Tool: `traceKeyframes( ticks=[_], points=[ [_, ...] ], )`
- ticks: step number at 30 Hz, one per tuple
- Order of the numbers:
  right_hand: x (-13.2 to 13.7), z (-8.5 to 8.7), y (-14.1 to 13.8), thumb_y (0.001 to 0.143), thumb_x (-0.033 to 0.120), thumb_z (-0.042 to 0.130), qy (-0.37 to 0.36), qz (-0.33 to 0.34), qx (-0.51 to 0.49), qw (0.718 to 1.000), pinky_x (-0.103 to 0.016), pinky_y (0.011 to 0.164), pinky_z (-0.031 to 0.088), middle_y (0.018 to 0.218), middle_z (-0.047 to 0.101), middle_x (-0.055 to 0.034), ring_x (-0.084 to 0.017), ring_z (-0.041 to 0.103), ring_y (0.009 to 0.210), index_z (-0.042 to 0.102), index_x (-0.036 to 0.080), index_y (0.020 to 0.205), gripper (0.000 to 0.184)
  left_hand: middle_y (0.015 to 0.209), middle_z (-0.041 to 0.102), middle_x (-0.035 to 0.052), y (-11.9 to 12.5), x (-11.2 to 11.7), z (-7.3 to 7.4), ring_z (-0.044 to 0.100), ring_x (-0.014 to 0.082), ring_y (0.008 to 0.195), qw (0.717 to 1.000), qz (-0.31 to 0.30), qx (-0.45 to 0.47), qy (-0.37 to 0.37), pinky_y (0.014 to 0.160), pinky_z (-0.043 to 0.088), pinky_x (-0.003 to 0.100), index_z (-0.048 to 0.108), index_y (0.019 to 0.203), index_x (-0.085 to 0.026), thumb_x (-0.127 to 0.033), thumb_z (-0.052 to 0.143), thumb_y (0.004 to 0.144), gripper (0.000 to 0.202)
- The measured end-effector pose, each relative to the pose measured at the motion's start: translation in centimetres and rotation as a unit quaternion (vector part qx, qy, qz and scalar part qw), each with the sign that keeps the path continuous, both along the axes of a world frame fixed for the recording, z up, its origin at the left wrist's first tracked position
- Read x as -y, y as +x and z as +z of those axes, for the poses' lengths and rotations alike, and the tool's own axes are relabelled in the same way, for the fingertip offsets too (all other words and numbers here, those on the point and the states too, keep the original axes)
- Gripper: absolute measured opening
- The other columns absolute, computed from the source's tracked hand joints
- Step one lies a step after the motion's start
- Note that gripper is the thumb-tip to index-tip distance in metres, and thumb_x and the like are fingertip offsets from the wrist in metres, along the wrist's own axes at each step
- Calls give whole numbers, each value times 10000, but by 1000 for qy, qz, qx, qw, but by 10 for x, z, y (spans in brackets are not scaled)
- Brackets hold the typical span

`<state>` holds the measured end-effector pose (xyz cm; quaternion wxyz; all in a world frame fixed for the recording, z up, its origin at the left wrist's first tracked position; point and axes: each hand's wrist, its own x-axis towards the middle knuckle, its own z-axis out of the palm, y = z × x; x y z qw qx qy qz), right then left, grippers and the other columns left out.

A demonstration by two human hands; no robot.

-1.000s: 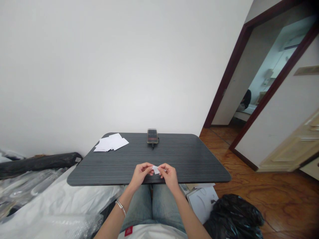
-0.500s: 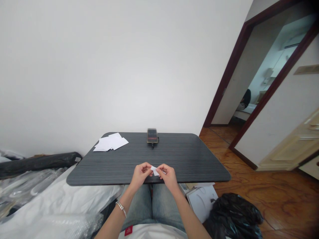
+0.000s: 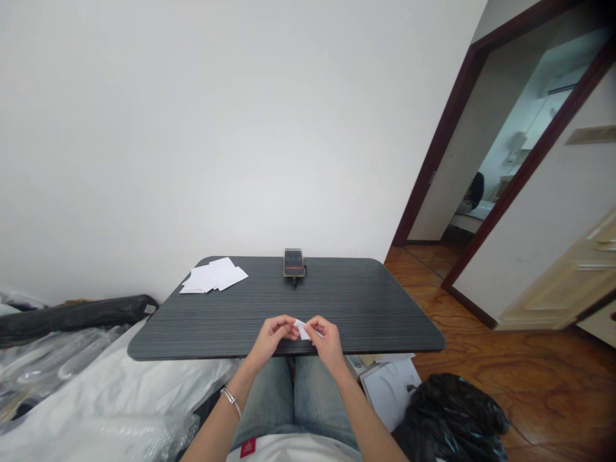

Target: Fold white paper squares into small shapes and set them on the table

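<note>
Between my two hands, just above the near edge of the dark table (image 3: pixel 231 327), is a small folded piece of white paper (image 3: pixel 303 332). My left hand (image 3: pixel 276 333) pinches its left end, thumb and fingers together. On the other side, my right hand (image 3: pixel 324 335) grips the right part between thumb and forefinger, and its fingers hide some of the paper. Several sheets of white paper (image 3: pixel 212 276) lie overlapping at the table's far left corner.
A small dark device (image 3: pixel 294 263) with a cable stands at the table's back middle, by the white wall. Below to the right are a white bag (image 3: pixel 389 388) and a black plastic bag (image 3: pixel 452 414). Plastic-wrapped things lie at left. Through the doorway, a person is partly visible.
My left fingers have shifted slightly on the folded paper, and the paper has turned a little. My right hand keeps its pinch almost unmoved.
</note>
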<state>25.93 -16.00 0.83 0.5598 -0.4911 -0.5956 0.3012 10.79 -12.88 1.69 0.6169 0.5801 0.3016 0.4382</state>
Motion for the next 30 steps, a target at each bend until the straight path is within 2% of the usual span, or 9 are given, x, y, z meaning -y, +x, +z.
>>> traceKeyframes(
  ticks=[3,8,14,19,24,28,30],
  points=[
    [1,0,-1,748,274,525,17,-3,19,1000,-187,453,357,513,510,20,-108,462,484,565,153,612,186,643,648,48,0,-1,-2,596,143,591,1000,5,-5,-1,612,475,272,615,758,-102,-332,550,735,240],
    [1,-3,-4,747,269,532,47,-2,55,997,-205,526,396,560,564,5,-122,508,535,585,155,607,188,521,598,-4,3,-1,-5,533,95,472,997,52,-45,45,507,413,201,574,631,-110,-296,644,663,202],
    [-2,-8,-3,741,350,542,-12,1,1,1000,-193,410,396,481,543,21,-105,492,413,609,150,664,225,518,597,-6,4,0,0,532,96,474,996,78,-25,40,516,421,201,593,656,-109,-310,618,686,205],
    [-4,-11,-1,755,373,525,-24,-2,-71,997,-202,421,440,514,575,-1,-114,531,433,599,140,694,252,542,602,1,4,-1,1,545,103,495,994,109,9,20,525,449,210,601,669,-111,-316,616,687,206],
    [-5,-13,-1,781,352,498,-10,-5,-70,997,-211,449,458,537,593,-15,-118,547,448,591,141,680,252,555,603,6,3,-2,0,556,106,513,993,116,16,10,527,468,210,613,694,-109,-329,622,678,221],
    [-3,-12,-2,780,337,502,-8,-12,-60,998,-213,453,460,534,604,-23,-123,555,449,592,140,658,249,551,600,9,3,-3,-1,562,110,501,993,111,35,-20,504,476,219,600,757,-117,-405,546,724,295],
    [-2,-11,-2,777,330,506,-8,-11,-47,999,-215,462,461,527,608,-25,-127,562,454,598,138,642,252,520,585,-1,4,-3,-1,540,100,463,994,105,20,-20,473,462,208,582,718,-120,-406,558,715,287]
  ],
)
